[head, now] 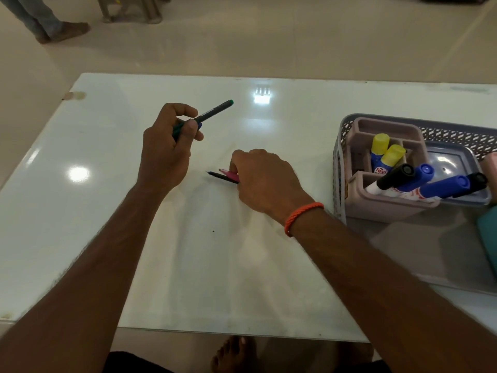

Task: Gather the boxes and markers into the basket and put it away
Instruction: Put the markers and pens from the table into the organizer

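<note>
My left hand (pixel 168 146) is raised over the white table (pixel 107 211) and grips thin pens (pixel 212 112); the longest has a green cap pointing up and right. My right hand (pixel 265 179) rests low on the table, its fingers closed on a pink pen and a dark pen (pixel 222 175) whose tips stick out to the left. At the right stands a grey lattice basket (pixel 339 162). It holds a mauve organiser box (pixel 376 205) with two yellow-capped glue sticks (pixel 386 153) and several black and blue markers (pixel 419 181).
A bluish-grey tray (pixel 454 162) lies inside the basket behind the markers. A teal object (pixel 488 243) and a pink one (pixel 490 168) show at the right edge. On the floor beyond the table stand a person's legs (pixel 45 20) and furniture legs (pixel 129 12).
</note>
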`<state>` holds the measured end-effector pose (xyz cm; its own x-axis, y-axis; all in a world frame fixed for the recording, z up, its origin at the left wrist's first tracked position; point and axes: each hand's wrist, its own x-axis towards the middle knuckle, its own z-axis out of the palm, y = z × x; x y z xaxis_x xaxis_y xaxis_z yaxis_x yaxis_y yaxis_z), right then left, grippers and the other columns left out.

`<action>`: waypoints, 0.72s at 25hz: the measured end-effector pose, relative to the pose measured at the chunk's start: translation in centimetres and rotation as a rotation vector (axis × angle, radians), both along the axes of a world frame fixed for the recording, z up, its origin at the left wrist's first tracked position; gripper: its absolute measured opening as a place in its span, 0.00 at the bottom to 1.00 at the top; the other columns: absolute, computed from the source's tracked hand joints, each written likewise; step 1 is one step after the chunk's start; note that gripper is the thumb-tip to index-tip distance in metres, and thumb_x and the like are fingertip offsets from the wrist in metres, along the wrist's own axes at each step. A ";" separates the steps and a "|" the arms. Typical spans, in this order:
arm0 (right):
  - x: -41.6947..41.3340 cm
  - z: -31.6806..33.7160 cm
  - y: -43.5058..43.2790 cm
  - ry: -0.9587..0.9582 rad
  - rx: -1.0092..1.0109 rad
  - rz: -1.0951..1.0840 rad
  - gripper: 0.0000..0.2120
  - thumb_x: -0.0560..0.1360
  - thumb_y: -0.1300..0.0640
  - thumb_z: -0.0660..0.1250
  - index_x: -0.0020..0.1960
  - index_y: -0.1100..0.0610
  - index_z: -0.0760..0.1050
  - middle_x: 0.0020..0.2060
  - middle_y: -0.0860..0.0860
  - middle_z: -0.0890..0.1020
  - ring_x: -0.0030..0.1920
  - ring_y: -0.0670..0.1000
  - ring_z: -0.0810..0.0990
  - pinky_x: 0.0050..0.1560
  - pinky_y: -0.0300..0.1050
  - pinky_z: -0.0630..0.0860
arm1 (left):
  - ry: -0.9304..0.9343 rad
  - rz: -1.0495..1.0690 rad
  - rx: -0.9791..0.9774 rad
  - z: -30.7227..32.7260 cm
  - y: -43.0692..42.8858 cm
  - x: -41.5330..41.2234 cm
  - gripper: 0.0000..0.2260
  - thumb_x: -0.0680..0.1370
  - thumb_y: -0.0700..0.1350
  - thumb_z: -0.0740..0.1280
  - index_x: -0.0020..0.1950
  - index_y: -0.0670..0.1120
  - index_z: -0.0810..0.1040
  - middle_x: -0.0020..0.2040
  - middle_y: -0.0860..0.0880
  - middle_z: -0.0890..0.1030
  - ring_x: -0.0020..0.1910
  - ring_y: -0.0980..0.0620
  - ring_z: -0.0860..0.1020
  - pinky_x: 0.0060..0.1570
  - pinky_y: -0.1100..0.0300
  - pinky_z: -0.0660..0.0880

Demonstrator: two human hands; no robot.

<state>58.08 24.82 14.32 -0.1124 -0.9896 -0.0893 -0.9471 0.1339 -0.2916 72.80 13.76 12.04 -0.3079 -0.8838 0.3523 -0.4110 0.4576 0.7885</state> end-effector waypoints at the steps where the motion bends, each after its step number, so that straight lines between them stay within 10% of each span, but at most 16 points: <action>1: 0.0 0.3 0.2 -0.008 -0.014 0.006 0.11 0.76 0.58 0.65 0.59 0.55 0.72 0.46 0.53 0.76 0.41 0.54 0.71 0.40 0.48 0.68 | -0.002 -0.004 0.000 0.0 0.1 -0.1 0.08 0.84 0.45 0.60 0.60 0.45 0.76 0.42 0.50 0.83 0.29 0.57 0.74 0.35 0.60 0.74; 8: -1.2 1.4 0.9 -0.085 -0.007 -0.017 0.04 0.77 0.58 0.62 0.45 0.53 0.67 0.36 0.47 0.62 0.32 0.48 0.64 0.31 0.41 0.58 | -0.026 -0.044 -0.030 -0.1 0.4 -1.1 0.11 0.82 0.51 0.63 0.54 0.44 0.79 0.38 0.48 0.83 0.31 0.62 0.76 0.36 0.63 0.72; 18: -2.5 3.0 1.2 -0.074 -0.044 -0.061 0.03 0.78 0.55 0.63 0.48 0.53 0.70 0.37 0.48 0.69 0.35 0.50 0.70 0.32 0.41 0.65 | -0.132 -0.138 -0.072 -0.7 1.1 -2.1 0.05 0.76 0.47 0.73 0.50 0.50 0.80 0.41 0.55 0.82 0.42 0.64 0.80 0.40 0.77 0.70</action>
<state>55.53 26.06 17.31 -0.1672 -0.9843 -0.0566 -0.9134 0.1763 -0.3669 70.68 14.82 11.31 -0.4717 -0.8043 0.3615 -0.4384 0.5696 0.6953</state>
